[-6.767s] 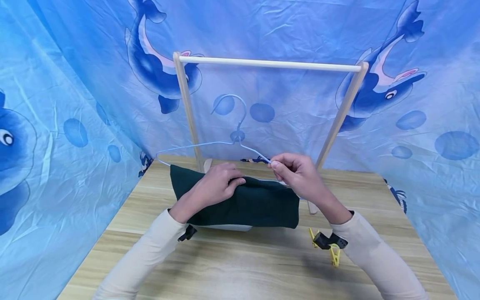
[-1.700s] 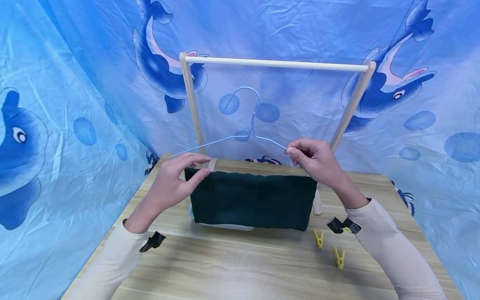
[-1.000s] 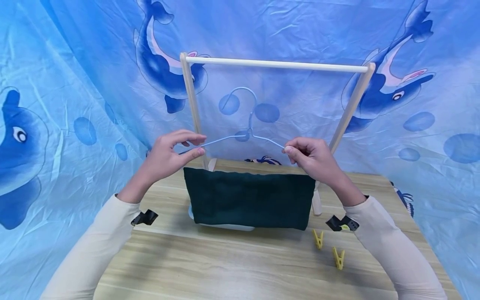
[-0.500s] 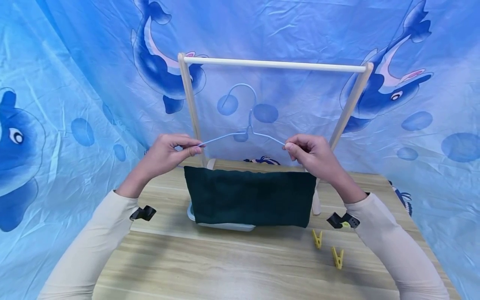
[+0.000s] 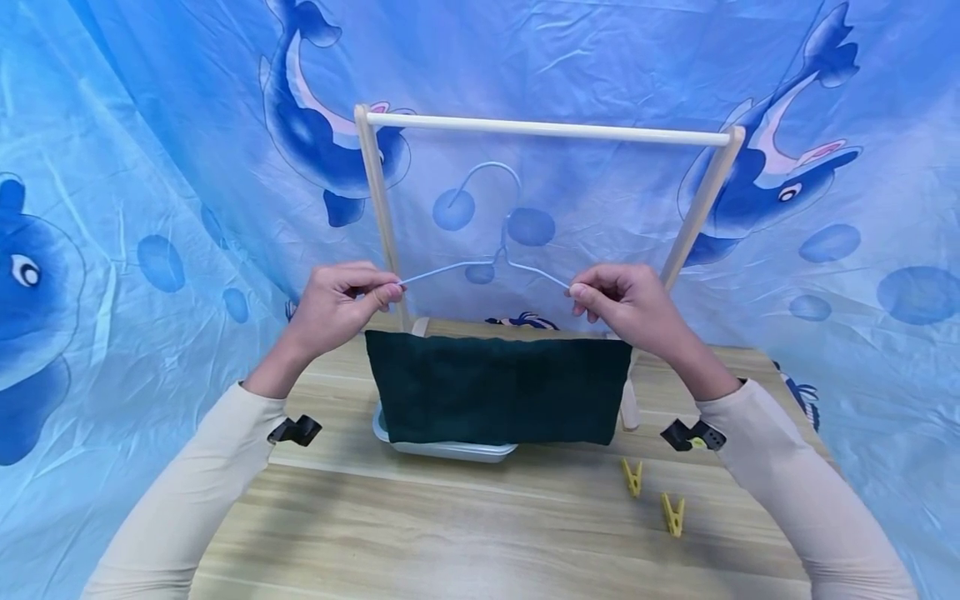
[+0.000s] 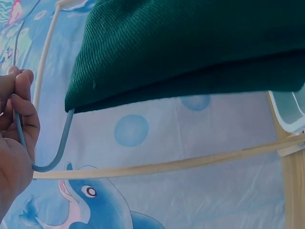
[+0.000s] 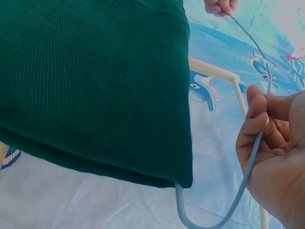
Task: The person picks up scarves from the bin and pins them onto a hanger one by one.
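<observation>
A thin light-blue wire hanger [image 5: 501, 250] is held up by both hands, its hook pointing upward. My left hand [image 5: 341, 304] pinches the left shoulder of the wire between thumb and fingers. On the opposite shoulder my right hand [image 5: 626, 304] pinches the wire likewise. Folded over the hanger's lower bar hangs a dark green ribbed cloth [image 5: 498, 387], its two layers showing at the bottom in the left wrist view. In the right wrist view the bent wire end enters the fold at the corner of the cloth [image 7: 119, 95].
Behind the hanger stands a wooden rack with a white rail [image 5: 547, 127]. A pale tray [image 5: 453, 451] sits on the wooden table [image 5: 420, 533], partly hidden behind the cloth. Two yellow clothespins [image 5: 632, 477] lie at right. Blue dolphin-print curtains surround the table.
My left hand has left the cloth and taken hold of the hanger's left shoulder. The cloth now hangs flatter. Hanger and cloth have risen slightly, showing more of the tray.
</observation>
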Available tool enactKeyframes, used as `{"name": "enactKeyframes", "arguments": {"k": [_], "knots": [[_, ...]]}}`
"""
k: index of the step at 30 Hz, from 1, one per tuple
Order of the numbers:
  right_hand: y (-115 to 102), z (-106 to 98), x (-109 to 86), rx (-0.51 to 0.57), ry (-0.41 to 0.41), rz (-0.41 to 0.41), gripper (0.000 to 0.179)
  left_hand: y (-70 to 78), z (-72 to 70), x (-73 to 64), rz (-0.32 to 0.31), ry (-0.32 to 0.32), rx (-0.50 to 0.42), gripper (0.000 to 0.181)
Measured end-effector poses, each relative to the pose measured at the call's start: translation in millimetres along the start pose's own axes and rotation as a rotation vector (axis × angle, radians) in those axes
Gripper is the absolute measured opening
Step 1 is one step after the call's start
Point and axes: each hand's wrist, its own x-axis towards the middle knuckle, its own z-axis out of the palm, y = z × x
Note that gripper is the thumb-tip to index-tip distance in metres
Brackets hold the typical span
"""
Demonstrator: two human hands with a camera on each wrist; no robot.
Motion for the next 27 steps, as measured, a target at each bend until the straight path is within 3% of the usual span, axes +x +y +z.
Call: {"name": "enactKeyframes", "arguments": {"k": [10, 16, 22, 27], "knots": [[1, -11, -9.1, 0.005, -0.051, 0.081, 0.015, 4.3, 2.2, 2.6, -0.032, 0.022, 0.01, 0.014], [3, -31, -24.4, -0.122, -0.061, 0.138, 0.025, 5.7, 0.4, 2.2, -0.029, 0.039, 0.006, 0.013], [8, -51, -47.1, -0.218, -0.011, 0.15, 0.029, 7.2, -1.4, 3.3, -0.019, 0.049, 0.004, 0.015], [19, -65, -74.7, -0.227, 0.053, 0.167, 0.028, 8.3, -3.2, 3.3, -0.022, 0.061, -0.001, 0.015]]}}
